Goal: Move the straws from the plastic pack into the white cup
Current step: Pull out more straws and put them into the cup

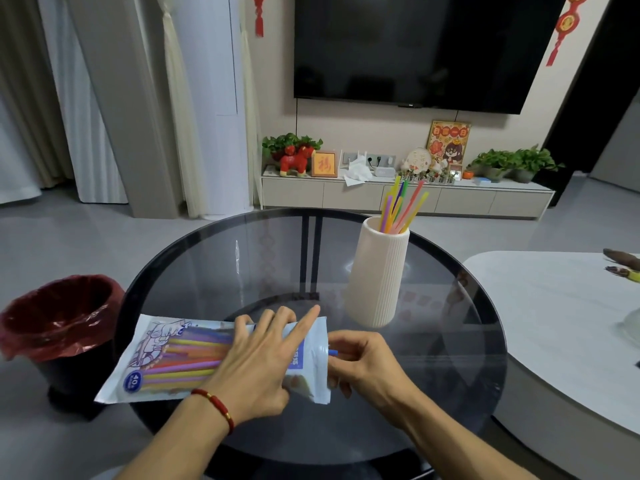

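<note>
Off the round glass table's point(214, 258) left edge stands a bin lined with a red bag point(59, 317). Plastic pack point(166, 358) — lying flat along the table's near-left edge, overhanging it, with coloured straws visible inside and its open mouth turned right. Left hand point(256, 362) — laid on the pack's right half, fingers straight and spread, pressing it down; a red bracelet point(216, 403) circles the wrist. Right hand point(363, 362), at the pack's mouth, pinches the protruding end of a blue straw point(333, 351). White cup point(379, 275) — upright toward the table's right edge, well apart from the pack, already holding several straws point(398, 209).
</note>
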Demonstrator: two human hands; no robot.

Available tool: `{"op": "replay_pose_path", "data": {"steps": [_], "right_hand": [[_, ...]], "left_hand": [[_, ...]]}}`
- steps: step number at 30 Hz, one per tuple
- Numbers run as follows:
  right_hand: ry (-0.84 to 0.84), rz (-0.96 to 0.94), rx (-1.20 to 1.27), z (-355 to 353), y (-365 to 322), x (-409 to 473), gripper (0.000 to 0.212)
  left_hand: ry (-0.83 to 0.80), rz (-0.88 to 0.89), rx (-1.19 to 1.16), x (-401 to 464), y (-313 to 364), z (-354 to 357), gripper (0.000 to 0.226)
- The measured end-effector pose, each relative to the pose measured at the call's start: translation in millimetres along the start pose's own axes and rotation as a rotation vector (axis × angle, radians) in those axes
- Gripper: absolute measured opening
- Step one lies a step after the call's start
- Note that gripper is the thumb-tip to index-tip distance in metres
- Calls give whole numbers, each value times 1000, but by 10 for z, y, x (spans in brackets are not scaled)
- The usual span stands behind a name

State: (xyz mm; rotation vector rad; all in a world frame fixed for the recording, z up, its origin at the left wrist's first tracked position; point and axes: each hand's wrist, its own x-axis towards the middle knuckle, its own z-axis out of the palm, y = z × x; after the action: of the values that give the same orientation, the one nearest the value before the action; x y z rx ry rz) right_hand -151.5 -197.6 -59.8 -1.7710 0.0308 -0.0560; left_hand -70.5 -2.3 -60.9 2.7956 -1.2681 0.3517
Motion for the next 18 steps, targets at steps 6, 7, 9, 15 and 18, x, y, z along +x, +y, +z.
{"op": "replay_pose_path", "data": {"steps": [6, 7, 9, 15, 18], "right_hand": [[78, 38, 88, -121, -13, 28, 13], [103, 51, 114, -169, -4, 32, 14], [94, 79, 126, -214, 3, 22, 12], [24, 38, 2, -88, 29, -12, 16], [-67, 14, -50, -70, 26, -20, 22]], "left_hand": [[12, -27, -11, -7, -49, 14, 123], [19, -37, -7, -6, -60, 11, 124], [28, -52, -4, 0, -54, 9, 129], [72, -36, -52, 15, 16, 38, 135], [57, -36, -75, 22, 17, 30, 132]]}}
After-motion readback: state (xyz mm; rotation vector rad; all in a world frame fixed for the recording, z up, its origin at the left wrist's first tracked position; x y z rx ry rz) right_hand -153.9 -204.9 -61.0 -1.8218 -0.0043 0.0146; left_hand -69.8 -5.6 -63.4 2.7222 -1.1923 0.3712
